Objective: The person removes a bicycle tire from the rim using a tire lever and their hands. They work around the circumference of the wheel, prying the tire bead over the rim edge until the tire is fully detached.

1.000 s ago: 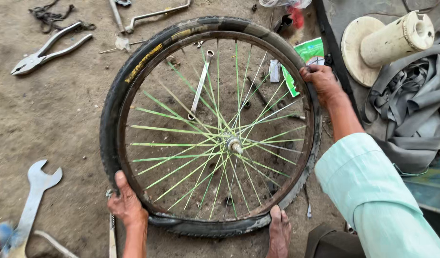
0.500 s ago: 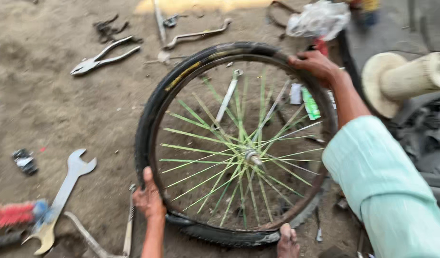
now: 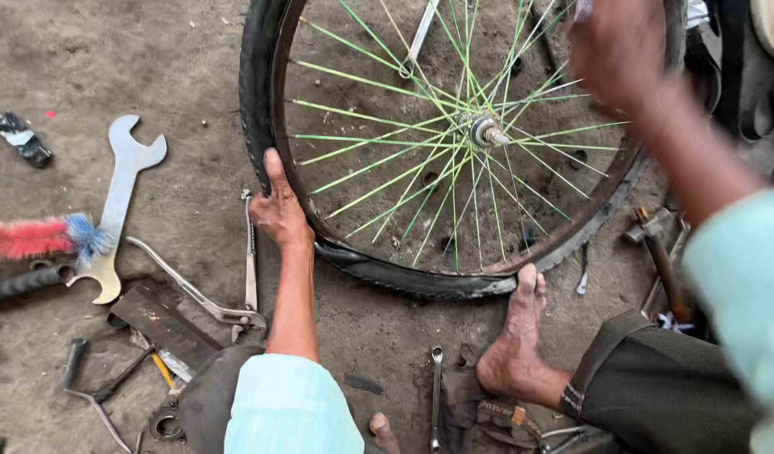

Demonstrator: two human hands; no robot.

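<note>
Dirt ground [image 3: 177, 76] lying brown and dusty, big wrench [image 3: 118, 202] resting left, bike wheel [image 3: 454, 143] with green spokes lying flat, left hand [image 3: 278, 210] gripping its black tire, right hand [image 3: 618, 50] blurring, grip unclear, bare foot [image 3: 517, 328] pressing the rim

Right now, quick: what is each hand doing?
Left hand: closed on the tyre at the wheel's lower left edge.
Right hand: blurred over the wheel's upper right rim; whether it grips cannot be told.

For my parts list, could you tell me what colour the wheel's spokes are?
Bright green spokes, in the head view.
</note>
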